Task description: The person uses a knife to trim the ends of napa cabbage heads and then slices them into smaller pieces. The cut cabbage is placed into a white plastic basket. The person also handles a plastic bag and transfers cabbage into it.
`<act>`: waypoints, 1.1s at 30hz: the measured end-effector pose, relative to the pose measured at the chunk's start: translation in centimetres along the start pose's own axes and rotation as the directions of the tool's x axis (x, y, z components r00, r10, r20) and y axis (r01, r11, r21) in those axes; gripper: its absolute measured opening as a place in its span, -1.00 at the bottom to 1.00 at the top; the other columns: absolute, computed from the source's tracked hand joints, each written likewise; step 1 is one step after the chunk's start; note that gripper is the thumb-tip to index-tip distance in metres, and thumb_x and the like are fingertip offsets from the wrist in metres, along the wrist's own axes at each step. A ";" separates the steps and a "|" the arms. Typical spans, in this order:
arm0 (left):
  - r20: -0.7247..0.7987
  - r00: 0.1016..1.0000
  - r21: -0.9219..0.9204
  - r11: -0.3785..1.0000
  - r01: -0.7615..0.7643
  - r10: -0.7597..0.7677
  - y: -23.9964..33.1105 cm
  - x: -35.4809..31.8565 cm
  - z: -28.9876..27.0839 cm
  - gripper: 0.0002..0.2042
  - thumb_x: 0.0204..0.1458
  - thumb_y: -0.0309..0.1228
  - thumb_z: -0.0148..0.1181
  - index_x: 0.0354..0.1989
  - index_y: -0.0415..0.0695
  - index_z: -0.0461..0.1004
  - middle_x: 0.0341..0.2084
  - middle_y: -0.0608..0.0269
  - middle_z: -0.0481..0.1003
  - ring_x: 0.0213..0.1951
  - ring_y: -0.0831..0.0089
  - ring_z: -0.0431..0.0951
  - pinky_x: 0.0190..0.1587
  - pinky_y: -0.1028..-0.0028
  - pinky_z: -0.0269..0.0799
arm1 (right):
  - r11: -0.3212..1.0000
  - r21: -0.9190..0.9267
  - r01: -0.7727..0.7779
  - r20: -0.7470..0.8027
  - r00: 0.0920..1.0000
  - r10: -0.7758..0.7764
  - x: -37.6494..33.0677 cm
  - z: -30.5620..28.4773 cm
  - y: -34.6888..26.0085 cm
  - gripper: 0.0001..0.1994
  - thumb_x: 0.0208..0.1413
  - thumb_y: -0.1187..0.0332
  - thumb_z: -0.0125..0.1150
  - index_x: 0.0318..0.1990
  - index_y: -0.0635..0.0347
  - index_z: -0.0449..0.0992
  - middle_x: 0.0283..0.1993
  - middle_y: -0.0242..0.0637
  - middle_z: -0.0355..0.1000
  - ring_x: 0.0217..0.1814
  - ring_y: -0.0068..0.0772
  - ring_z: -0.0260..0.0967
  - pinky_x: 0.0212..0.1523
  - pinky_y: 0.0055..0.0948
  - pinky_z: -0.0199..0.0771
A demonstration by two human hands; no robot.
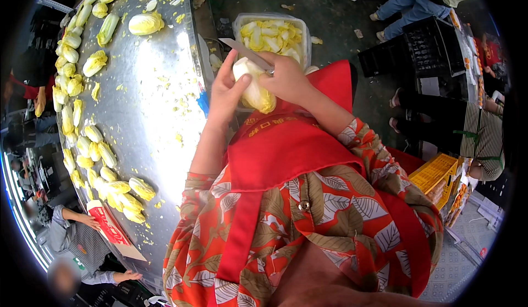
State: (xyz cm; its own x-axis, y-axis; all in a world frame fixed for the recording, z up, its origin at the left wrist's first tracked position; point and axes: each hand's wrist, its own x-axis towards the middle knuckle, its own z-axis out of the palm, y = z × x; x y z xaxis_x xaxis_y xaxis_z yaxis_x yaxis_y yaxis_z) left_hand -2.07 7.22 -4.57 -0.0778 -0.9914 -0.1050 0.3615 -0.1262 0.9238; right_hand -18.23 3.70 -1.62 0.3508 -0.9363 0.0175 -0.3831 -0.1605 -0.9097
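Note:
A napa cabbage (257, 89), white at its base and yellow at the leafy tip, is held in front of my red apron. My left hand (228, 81) cups it from the left, thumb across its side. In my right hand (290, 76) is a knife (245, 52), its blade pointing up and left over the cabbage's white base end. The right fingers wrap the knife's handle, which is mostly hidden. Beyond the hands, a white tub (301, 23) on the floor holds many pale yellow leaf trimmings.
On my left, a metal table (159, 81) carries several napa cabbages (146, 24) and leaf scraps. A blue object (203, 103) sits at its edge. A person handles a red and white carton (107, 221) at the lower left. Black crates (432, 45) and a yellow crate (436, 177) stand right.

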 end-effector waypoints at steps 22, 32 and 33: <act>0.128 0.973 -0.243 0.946 0.216 -0.190 1.0 0.2 -1.7 -0.51 -0.09 -0.18 0.23 -0.06 -0.25 0.30 -0.46 0.18 0.43 -0.45 0.39 0.50 -0.38 0.46 0.45 | 0.903 -0.427 0.054 -0.028 0.997 -0.073 2.4 -4.0 1.9 -0.62 -0.09 0.19 0.14 -0.08 0.07 0.49 -0.34 -0.20 0.51 -0.27 -0.14 0.46 -0.21 -0.25 0.42; 0.175 0.957 -0.246 0.931 0.269 -0.230 1.7 -0.1 -0.2 -0.53 -0.08 -0.13 0.20 -0.14 -0.27 0.32 -0.54 0.12 0.44 -0.60 0.39 0.48 -0.54 0.51 0.44 | 0.803 -0.513 0.305 0.169 0.952 -0.254 2.2 -1.8 -1.1 -0.72 -0.07 0.24 0.15 -0.16 0.04 0.51 -0.38 -0.25 0.51 -0.31 -0.15 0.46 -0.31 -0.19 0.39; 0.177 0.957 -0.238 0.933 0.268 -0.230 1.7 -0.1 -0.2 -0.54 -0.08 -0.14 0.20 -0.15 -0.27 0.32 -0.55 0.11 0.44 -0.60 0.39 0.47 -0.55 0.51 0.44 | 0.800 -0.515 0.307 0.171 0.952 -0.254 2.2 -1.8 -1.1 -0.72 -0.07 0.24 0.15 -0.16 0.05 0.51 -0.38 -0.25 0.51 -0.31 -0.15 0.46 -0.31 -0.18 0.39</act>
State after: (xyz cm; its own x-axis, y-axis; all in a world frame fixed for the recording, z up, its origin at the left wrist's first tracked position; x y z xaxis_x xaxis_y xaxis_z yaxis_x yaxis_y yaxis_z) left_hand -1.28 7.11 -3.02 -0.3224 -0.9137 -0.2475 0.5378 -0.3920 0.7464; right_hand -18.57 1.28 0.20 0.5775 -0.7969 0.1771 -0.6394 -0.5765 -0.5087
